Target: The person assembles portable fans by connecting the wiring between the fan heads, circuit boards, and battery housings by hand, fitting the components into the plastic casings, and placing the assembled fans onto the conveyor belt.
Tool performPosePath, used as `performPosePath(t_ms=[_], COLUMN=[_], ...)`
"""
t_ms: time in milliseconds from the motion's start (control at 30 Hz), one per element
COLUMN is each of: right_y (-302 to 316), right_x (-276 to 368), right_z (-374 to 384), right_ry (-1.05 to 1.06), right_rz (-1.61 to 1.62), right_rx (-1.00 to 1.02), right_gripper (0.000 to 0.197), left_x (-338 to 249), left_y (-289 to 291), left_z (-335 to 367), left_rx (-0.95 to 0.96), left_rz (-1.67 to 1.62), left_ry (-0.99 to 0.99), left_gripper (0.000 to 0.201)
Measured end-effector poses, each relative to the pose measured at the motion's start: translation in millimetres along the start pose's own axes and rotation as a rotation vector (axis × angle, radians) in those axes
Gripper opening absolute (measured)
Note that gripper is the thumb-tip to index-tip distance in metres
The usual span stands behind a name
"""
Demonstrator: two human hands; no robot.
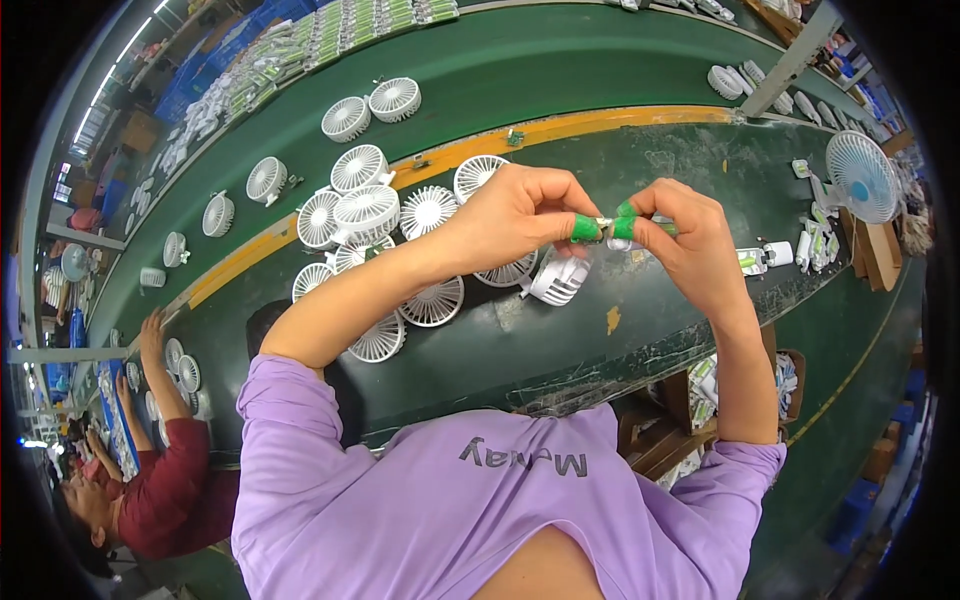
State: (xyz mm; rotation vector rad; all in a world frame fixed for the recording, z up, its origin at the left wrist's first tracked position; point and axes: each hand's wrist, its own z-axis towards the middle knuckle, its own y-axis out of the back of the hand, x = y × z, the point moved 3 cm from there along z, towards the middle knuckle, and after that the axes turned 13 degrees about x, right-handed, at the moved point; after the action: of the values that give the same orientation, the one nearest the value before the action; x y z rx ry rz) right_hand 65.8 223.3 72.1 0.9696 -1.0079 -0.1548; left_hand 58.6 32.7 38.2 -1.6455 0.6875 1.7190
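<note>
Over the bench my left hand [535,210] and my right hand [690,235] meet fingertip to fingertip. Both are closed in a pinch, with green tape wrapped round thumbs and fingers. A small part [606,228] shows between the fingertips; most of it is covered, and its kind is unclear. Just below is a white fan head [560,279], tilted on its side; whether it rests on the bench or hangs from the pinched part cannot be told. Several round white fan heads [367,212] lie grouped beside and under my left forearm, some stacked.
Behind a yellow rail [560,128] runs a green conveyor belt [600,75] carrying more fan heads [395,99]. White-and-green handle parts [818,240] and a blue-and-white fan [863,177] are at the right. Boxes of parts [704,392] stand below the bench edge. A co-worker in a dark red sleeve [180,470] reaches in at the left.
</note>
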Motion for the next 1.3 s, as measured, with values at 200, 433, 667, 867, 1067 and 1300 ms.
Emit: performPosePath(t_ms=[200, 433, 667, 867, 1067, 1300], right_y=[-3, 2, 2, -6, -9, -12], right_x=[0, 19, 14, -14, -20, -24], right_z=[4, 13, 20, 17, 15, 10], right_ry=[-0.002, 0.172, 0.119, 0.013, 0.009, -0.024], right_rz=[0.076, -0.302, -0.287, 0.055, 0.096, 0.081], right_rx=[0.013, 0.071, 0.137, 0.112, 0.086, 0.066], right_gripper=[0.013, 0.017, 0.017, 0.013, 0.011, 0.013], left_x=[-3, 4, 6, 8, 7, 9], left_y=[2, 7, 15, 16, 14, 12], left_z=[-4, -5, -2, -2, 2, 8], left_rx=[0.001, -0.046, -0.042, -0.013, -0.030, -0.033], left_rz=[0.118, 0.269, 0.448, 0.524, 0.445, 0.408], left_ry=[0.017, -0.006, -0.058, -0.180, -0.094, -0.048], left_gripper=[0.011, 0.011, 0.012, 0.010, 0.009, 0.008])
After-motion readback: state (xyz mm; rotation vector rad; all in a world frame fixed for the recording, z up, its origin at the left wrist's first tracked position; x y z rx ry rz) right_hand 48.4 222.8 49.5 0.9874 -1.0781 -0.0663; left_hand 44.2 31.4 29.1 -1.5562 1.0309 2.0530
